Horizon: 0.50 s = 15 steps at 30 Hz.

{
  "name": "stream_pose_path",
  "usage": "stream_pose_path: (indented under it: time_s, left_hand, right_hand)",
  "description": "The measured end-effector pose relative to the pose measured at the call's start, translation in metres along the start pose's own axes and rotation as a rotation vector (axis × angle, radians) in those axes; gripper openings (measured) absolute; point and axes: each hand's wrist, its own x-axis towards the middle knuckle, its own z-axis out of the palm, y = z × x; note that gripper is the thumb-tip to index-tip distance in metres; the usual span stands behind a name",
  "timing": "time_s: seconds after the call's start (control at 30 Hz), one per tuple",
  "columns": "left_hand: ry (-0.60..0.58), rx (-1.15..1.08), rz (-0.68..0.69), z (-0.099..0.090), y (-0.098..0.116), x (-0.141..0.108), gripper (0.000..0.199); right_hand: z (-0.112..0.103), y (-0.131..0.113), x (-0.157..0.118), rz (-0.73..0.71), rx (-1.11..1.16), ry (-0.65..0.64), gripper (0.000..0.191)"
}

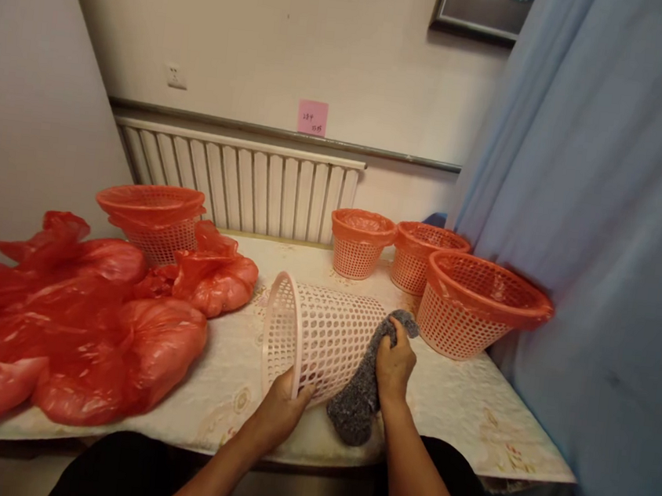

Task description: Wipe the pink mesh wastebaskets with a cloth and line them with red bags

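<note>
A pale pink perforated plastic basket [337, 331] lies tilted on its side over the table, its open rim facing left. My left hand [283, 407] grips the lower part of that rim, thumb outside. Against the basket's base, at its right end, my right hand [396, 359] presses a dark grey fuzzy cloth [357, 401]; the fingers are closed on the cloth, and its lower part hangs down toward the table's front edge.
Red bags [103, 327] pile up on the left, beside a red-lined basket [161, 226]. Three more lined baskets [357, 255] stand at the back right, near a blue curtain [575, 226]. A radiator [255, 185] is behind the patterned table [466, 428].
</note>
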Motion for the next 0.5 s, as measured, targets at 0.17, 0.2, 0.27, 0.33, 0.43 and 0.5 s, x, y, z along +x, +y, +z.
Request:
stream_pose_path:
  time_s: [0.17,0.2,0.27,0.33,0.43,0.5]
  left_hand:
    - [-0.032,-0.014,0.020,0.001,0.000,0.005,0.035]
    - [-0.032,-0.022,0.027,0.001,-0.001,0.005,0.036]
    - [-0.026,-0.028,0.052,0.002,-0.002,0.006,0.036]
    - [-0.025,-0.019,0.078,0.002,-0.003,0.005,0.035]
    - [-0.028,-0.018,0.069,0.003,-0.004,0.002,0.032]
    - [-0.018,-0.010,0.061,0.003,-0.006,-0.001,0.033]
  right_hand:
    - [0.002,-0.031,-0.028,-0.211,0.107,-0.098,0.047]
    - [0.001,-0.040,-0.036,-0.273,0.124,-0.136,0.048]
    - [-0.002,-0.058,-0.055,-0.410,0.150,-0.209,0.050]
    - [-0.005,-0.073,-0.072,-0.555,0.164,-0.272,0.052]
    - [-0.008,-0.086,-0.087,-0.696,0.177,-0.301,0.057]
    - [-0.008,-0.088,-0.088,-0.731,0.172,-0.300,0.057]
